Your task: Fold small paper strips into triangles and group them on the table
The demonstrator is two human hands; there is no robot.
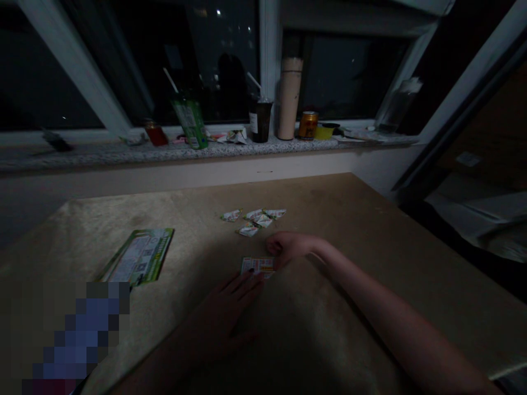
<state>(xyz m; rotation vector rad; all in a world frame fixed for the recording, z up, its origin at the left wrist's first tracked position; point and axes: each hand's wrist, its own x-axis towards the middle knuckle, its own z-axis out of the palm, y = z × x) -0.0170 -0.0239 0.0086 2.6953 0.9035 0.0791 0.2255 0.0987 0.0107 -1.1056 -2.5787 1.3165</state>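
Note:
A small printed paper (257, 264), white and green with coloured blocks, lies flat on the table in front of me. My left hand (230, 302) lies flat with its fingers stretched out, the tips on the paper's lower edge. At the paper's right edge rests my right hand (284, 245), curled into a fist, its lower side covering that edge. I see nothing inside the curled fingers, though dim light blurs them. Just beyond the hands sits a group of several small folded paper pieces (263, 219), white with green and red print.
Green printed sheets (140, 258) lie stacked at left on the brown table (329, 203). Below them is a pixelated patch. Along the window sill (230, 151) stand a green carton (191, 123), a dark cup (260, 123), a tall pale bottle (290, 99) and a gold can (308, 126).

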